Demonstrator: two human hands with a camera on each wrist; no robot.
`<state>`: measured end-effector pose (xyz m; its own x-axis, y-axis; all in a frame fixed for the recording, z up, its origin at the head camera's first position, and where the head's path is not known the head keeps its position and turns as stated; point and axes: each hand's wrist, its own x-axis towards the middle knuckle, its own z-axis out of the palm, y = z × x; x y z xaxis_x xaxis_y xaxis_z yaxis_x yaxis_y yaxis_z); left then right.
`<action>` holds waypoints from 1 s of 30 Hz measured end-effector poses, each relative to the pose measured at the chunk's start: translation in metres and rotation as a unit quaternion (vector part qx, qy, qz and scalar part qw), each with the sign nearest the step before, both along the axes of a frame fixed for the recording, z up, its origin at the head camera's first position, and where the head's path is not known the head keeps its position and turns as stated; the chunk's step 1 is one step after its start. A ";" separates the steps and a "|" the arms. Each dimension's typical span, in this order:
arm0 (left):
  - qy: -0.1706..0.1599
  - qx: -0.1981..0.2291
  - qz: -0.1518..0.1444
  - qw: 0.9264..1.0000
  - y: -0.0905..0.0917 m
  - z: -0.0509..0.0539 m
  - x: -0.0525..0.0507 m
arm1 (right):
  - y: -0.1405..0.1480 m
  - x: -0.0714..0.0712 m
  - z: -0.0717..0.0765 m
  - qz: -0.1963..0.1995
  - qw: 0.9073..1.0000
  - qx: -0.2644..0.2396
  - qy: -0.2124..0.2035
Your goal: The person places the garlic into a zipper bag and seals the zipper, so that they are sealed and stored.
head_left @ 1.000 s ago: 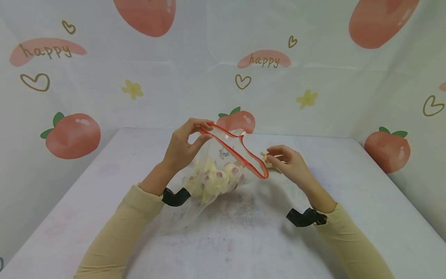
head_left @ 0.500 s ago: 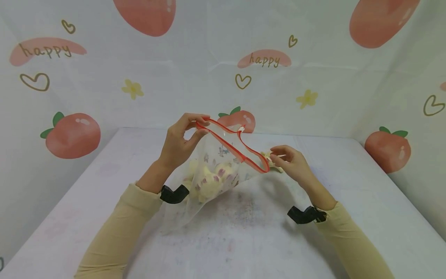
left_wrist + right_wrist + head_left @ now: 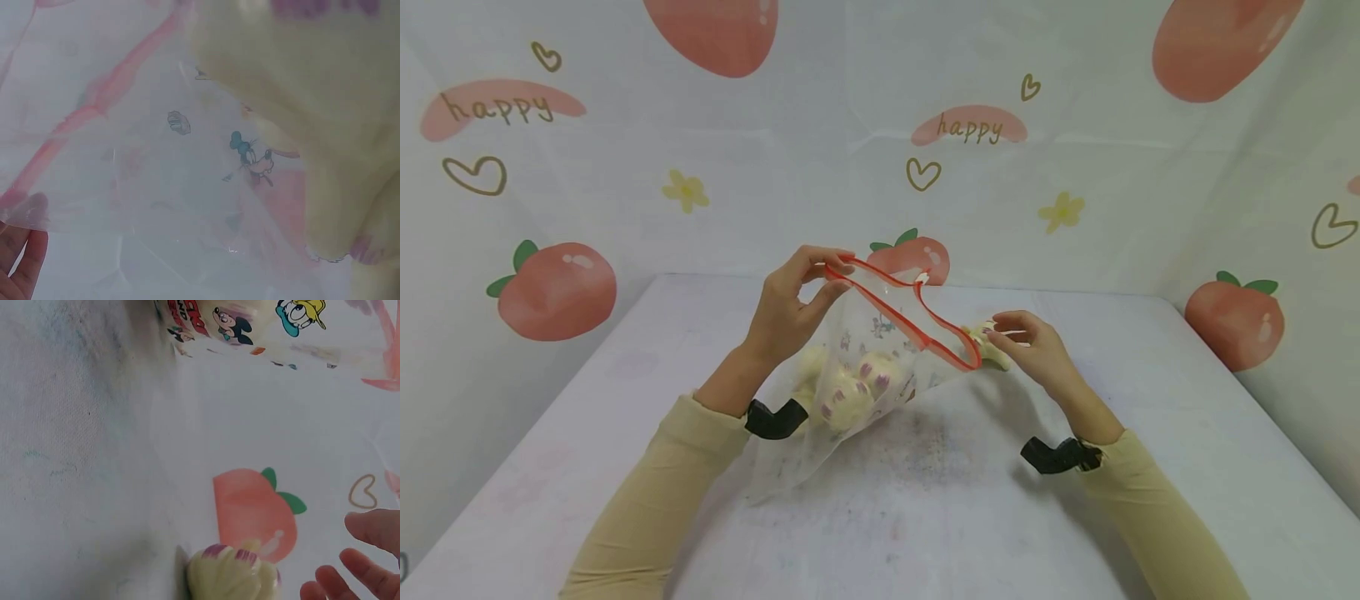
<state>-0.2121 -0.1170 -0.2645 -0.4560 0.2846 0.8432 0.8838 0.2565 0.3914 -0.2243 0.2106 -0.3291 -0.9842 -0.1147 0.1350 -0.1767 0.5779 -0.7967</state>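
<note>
The pale tabletop (image 3: 895, 533), smudged and speckled near its middle (faint pink patches tint its left side), carries the lower part of a clear bag (image 3: 880, 329) holding purple-marked, cream garlic-like pieces (image 3: 850, 404); a loose piece (image 3: 997, 358) lies near the bag.

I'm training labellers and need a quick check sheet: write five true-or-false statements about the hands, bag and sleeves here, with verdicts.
1. The left hand holds the rim of the clear bag. True.
2. The clear bag is empty. False: pale yellow pieces with purple marks lie inside.
3. The right hand grips a pale piece outside the bag. False: the right wrist view shows its fingers apart from that pale piece.
4. A cartoon mouse is printed on the bag. True.
5. Both sleeves are black. False: the sleeves are beige.
</note>
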 end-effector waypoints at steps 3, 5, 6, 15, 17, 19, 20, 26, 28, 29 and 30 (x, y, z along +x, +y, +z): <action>-0.003 -0.002 -0.007 1.000 0.001 -0.001 0.001 | 0.002 -0.002 -0.001 -0.008 1.000 -0.001 -0.013; -0.005 -0.005 -0.007 1.000 0.002 -0.002 0.001 | 0.003 -0.003 -0.002 -0.015 1.000 -0.005 -0.025; -0.006 -0.006 -0.009 1.000 0.002 -0.002 0.001 | 0.004 -0.004 -0.003 -0.019 0.999 -0.007 -0.033; -0.006 -0.011 -0.010 1.000 0.004 -0.006 0.001 | 0.007 -0.015 -0.013 -0.025 0.996 -0.011 -0.089; -0.008 -0.015 -0.009 1.000 0.005 -0.007 0.002 | 0.006 -0.018 -0.015 -0.016 0.996 -0.008 -0.093; -0.010 -0.017 -0.006 1.000 0.005 -0.007 0.002 | 0.005 -0.020 -0.017 -0.008 0.995 -0.003 -0.095; -0.010 -0.017 -0.006 1.000 0.005 -0.008 0.002 | 0.005 -0.021 -0.018 -0.005 0.995 0.000 -0.096; -0.012 -0.024 -0.004 1.000 0.005 -0.009 0.003 | 0.001 -0.025 -0.023 0.006 0.995 0.011 -0.099; -0.015 -0.026 -0.003 1.000 0.005 -0.010 0.003 | 0.001 -0.026 -0.024 0.006 0.995 0.012 -0.095; -0.015 -0.028 -0.001 0.999 0.005 -0.010 0.003 | 0.001 -0.027 -0.024 0.007 0.996 0.012 -0.092; -0.016 -0.029 0.000 0.999 0.005 -0.010 0.003 | 0.000 -0.027 -0.025 0.007 0.996 0.012 -0.091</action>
